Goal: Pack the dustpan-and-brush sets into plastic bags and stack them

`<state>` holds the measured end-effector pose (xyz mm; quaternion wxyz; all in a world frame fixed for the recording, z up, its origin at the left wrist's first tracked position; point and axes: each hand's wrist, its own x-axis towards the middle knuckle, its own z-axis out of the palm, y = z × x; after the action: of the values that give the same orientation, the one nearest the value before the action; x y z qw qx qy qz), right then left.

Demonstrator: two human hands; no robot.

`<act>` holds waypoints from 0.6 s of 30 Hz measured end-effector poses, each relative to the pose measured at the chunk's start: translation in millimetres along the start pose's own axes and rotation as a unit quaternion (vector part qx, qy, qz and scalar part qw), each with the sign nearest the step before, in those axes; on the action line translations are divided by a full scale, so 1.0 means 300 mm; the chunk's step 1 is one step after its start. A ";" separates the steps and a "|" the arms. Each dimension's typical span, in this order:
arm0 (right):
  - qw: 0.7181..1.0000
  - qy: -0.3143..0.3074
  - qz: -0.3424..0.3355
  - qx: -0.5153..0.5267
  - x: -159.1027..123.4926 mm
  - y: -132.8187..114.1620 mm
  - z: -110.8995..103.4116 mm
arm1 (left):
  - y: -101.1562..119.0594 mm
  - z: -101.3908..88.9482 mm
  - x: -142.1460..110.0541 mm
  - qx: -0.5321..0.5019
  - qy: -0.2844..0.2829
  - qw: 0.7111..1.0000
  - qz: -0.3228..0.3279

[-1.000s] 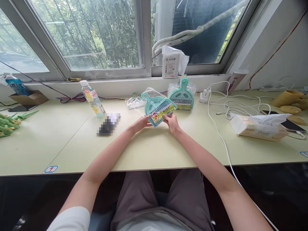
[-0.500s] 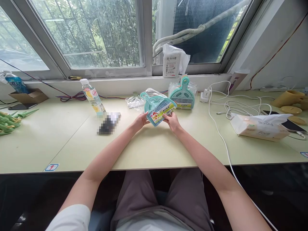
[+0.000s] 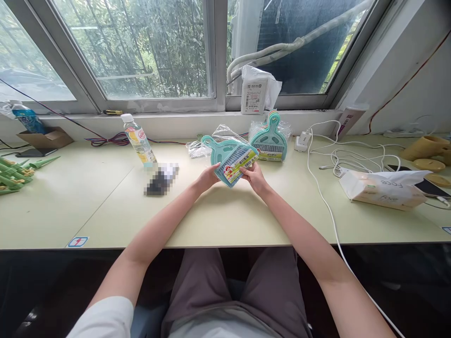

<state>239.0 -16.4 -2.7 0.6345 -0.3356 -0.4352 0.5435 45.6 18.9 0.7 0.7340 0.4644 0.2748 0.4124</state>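
Observation:
A turquoise dustpan and brush set [image 3: 232, 162], with a yellow printed label across its bristles, is held tilted above the table, its handle pointing to the upper left. My left hand [image 3: 209, 177] grips its lower left edge. On the right side, my right hand [image 3: 254, 178] has its thumb on the label and its fingers partly hidden behind. Clear plastic wrapping [image 3: 227, 132] shows behind the held set. Just beyond it, more turquoise dustpan sets [image 3: 269, 140] stand stacked with plastic film around them.
A drink bottle [image 3: 139, 140] and a blurred dark item [image 3: 158, 183] are to the left; green plastic parts [image 3: 14, 176] lie farther left. White cables [image 3: 362, 157], a tissue pack [image 3: 385, 190] and yellowish round pieces [image 3: 428, 149] occupy the right. A white box [image 3: 253, 97] sits on the sill.
The held dustpan set has turned slightly, its handle swinging down to the left. Both hands keep their hold. The whole view has shifted a little.

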 end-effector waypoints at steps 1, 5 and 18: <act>1.000 0.000 0.000 -0.003 -0.001 -0.001 0.001 | 0.005 -0.001 -0.004 0.005 -0.007 1.000 -0.007; 1.000 0.020 0.000 -0.006 0.001 0.004 -0.001 | 0.015 0.005 -0.019 0.033 -0.042 0.998 -0.026; 0.998 0.061 0.007 0.002 0.011 0.048 -0.003 | -0.042 0.095 -0.018 0.027 0.067 0.993 0.098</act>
<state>234.2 -10.3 -15.4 0.6566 -0.3699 -0.3920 0.5277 69.7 -1.7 1.2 0.6570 0.4802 0.2878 0.5049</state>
